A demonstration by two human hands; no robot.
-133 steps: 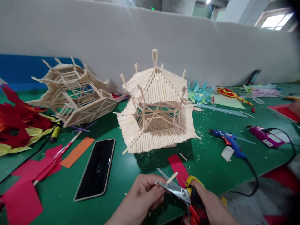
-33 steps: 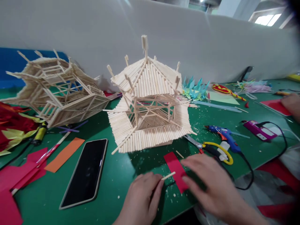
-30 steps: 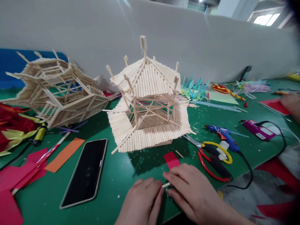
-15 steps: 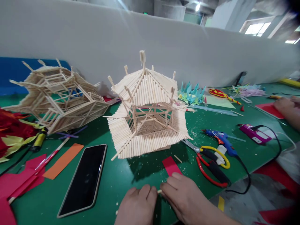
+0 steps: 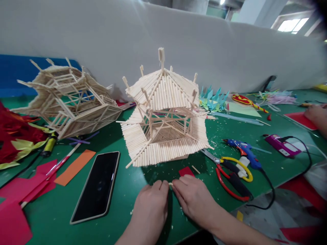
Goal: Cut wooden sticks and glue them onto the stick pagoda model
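Note:
Near the front edge of the green table, my left hand (image 5: 152,204) and my right hand (image 5: 192,197) are close together, fingers pinched. Between their fingertips shows the pale end of a short wooden stick (image 5: 170,184); most of it is hidden by the fingers. Just beyond my hands stands a pavilion model (image 5: 163,129) built of thin wooden sticks, with a tiered roof. A small red paper piece (image 5: 186,171) lies by my right hand's knuckles, and a short loose stick (image 5: 196,169) rests beside it.
A phone (image 5: 97,187) and an orange strip (image 5: 75,167) lie left. Another stick model (image 5: 71,98) rests tilted behind. Right are scissors (image 5: 222,163), pliers with red handles (image 5: 231,183), a blue glue gun (image 5: 241,149) and a purple device (image 5: 282,145). Another person's hand (image 5: 318,115) touches red paper.
Both my hands have moved slightly forward towards the model, still pinching the stick. The whole view has shifted a little.

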